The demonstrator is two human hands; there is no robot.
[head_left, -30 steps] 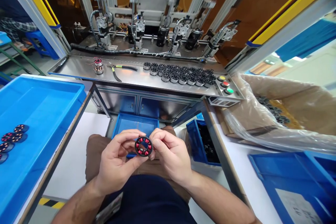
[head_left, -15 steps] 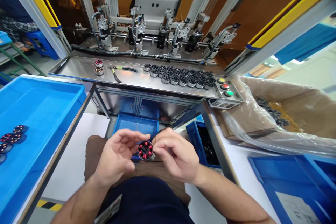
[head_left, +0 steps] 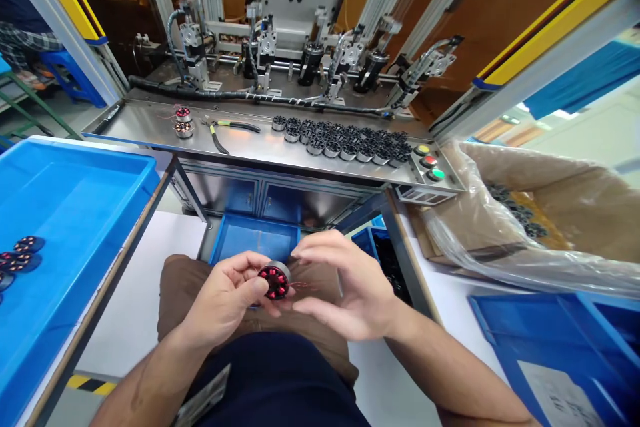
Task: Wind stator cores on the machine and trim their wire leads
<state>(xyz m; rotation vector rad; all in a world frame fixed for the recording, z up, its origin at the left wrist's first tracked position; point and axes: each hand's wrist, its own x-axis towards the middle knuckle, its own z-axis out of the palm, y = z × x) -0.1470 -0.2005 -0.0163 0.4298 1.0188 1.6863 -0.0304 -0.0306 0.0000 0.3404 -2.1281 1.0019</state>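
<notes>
Head view: left hand [head_left: 225,300] pinches wound stator [head_left: 274,280] over lap; right hand [head_left: 345,293] half-open, fingertips at its fine wire leads [head_left: 303,287]. Step looks like lead dressing; next needs delicate pull

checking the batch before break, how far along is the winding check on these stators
Done so far: a few wound stators lie in the blue tray on the left. In hand: the left hand holds one wound stator over the lap, with the right hand at its fine wire ends. Left: a row of unwound cores waits on the steel shelf, and more show in the bagged box.
</notes>
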